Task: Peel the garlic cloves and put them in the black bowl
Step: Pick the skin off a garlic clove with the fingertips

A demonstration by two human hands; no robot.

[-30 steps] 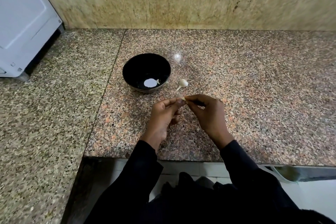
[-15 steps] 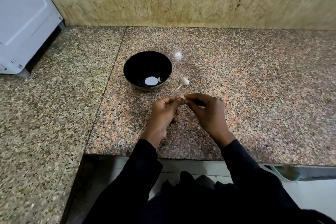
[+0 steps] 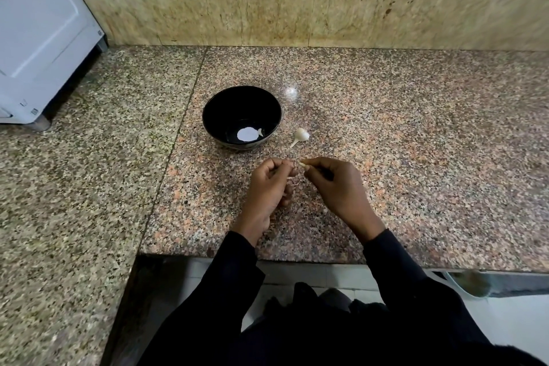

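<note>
The right hand [image 3: 338,187] pinches a small garlic clove [image 3: 302,164] between thumb and fingertips, while the left hand [image 3: 269,187], just at its nine o'clock, has its fingers curled, and I cannot tell whether they hold a scrap of peel. The black bowl [image 3: 219,110] sits on the granite counter [image 3: 416,142] at about eleven o'clock from the hands. A garlic piece with a stalk [image 3: 301,136] lies just at its three o'clock.

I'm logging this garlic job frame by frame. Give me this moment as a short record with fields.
surface: granite counter
black bowl: on counter, pale patch at its bottom
garlic piece: on counter, right of bowl, apart from it
left hand: fingers curled; contents too small to tell
right hand: pinches garlic clove
hands: apart
</note>
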